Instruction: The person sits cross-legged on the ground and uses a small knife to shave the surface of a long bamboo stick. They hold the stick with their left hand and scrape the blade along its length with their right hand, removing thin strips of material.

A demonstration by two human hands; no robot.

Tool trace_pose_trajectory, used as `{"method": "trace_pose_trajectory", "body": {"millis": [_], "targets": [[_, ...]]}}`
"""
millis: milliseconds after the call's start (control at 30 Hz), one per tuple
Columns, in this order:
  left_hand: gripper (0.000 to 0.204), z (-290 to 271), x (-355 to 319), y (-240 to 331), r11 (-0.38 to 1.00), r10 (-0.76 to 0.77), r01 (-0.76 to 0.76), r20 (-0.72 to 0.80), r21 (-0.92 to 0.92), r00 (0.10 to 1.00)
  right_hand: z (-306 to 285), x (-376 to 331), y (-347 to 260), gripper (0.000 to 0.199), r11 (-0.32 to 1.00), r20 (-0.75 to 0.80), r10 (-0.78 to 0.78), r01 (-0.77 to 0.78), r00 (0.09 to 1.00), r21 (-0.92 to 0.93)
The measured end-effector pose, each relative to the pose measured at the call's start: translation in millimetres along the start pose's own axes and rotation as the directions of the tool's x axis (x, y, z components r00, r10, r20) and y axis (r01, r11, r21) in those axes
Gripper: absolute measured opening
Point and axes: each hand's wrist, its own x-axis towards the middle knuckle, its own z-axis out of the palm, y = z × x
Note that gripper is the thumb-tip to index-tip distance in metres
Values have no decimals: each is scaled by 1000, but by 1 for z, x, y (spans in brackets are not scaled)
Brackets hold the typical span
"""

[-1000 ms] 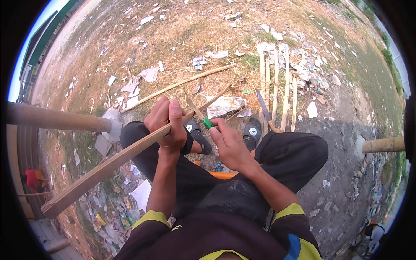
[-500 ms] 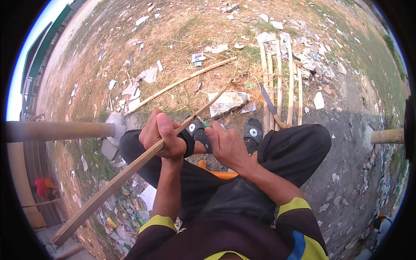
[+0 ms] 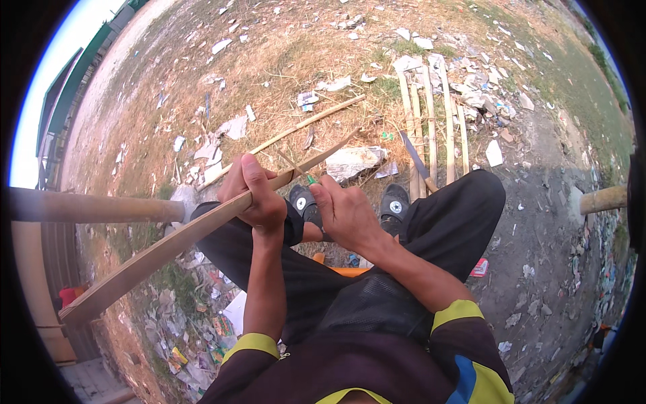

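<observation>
My left hand (image 3: 256, 195) is closed around a long split bamboo strip (image 3: 158, 254). The strip slants from the lower left up to a thin tip above my shoes. My right hand (image 3: 346, 209) grips a small knife with a green handle (image 3: 311, 179), most of it hidden in my fingers. Its thin blade (image 3: 291, 161) lies across the strip, just beyond my left hand. On the ground ahead, a machete (image 3: 414, 156) with a dark blade rests against several pale bamboo strips (image 3: 431, 124).
A single bamboo strip (image 3: 309, 121) lies ahead on dry grass. Thick horizontal poles stand at the left (image 3: 101, 205) and right (image 3: 601, 200). Beneath me shows an orange seat edge (image 3: 350, 271). Paper and plastic litter is scattered around, including a white slab (image 3: 356, 161).
The bamboo strip has rolled to show more of its broad face, its near end shifting left and up. My right hand and the knife have moved up and left against the strip.
</observation>
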Motion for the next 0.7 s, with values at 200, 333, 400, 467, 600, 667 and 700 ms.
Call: {"method": "trace_pose_trajectory", "body": {"millis": [200,333,400,467,600,667,700], "targets": [[39,-4,3,-2,998,16,-15,14,-56,1000,12,5,24,36,995,-6,-15,15,1000,-98],[41,-7,7,-14,999,31,-31,18,-10,999,14,17,20,35,992,-14,-47,45,999,-114],[41,-5,13,-14,999,0,1,14,-48,1000,12,18,1,35,999,60,-39,40,997,-11],[41,2,20,-10,996,7,-1,62,-94,998,20,25,44,36,990,-26,-49,45,998,-137],[46,-1,31,-18,995,68,-61,90,-85,994,5,33,15,35,999,31,40,-39,999,-30],[43,1,31,-22,991,87,-77,94,-106,992,7,28,-4,34,999,36,41,-41,999,6],[41,1,31,-24,990,96,-85,95,-114,991,9,30,2,35,999,19,50,-51,999,2]]}}
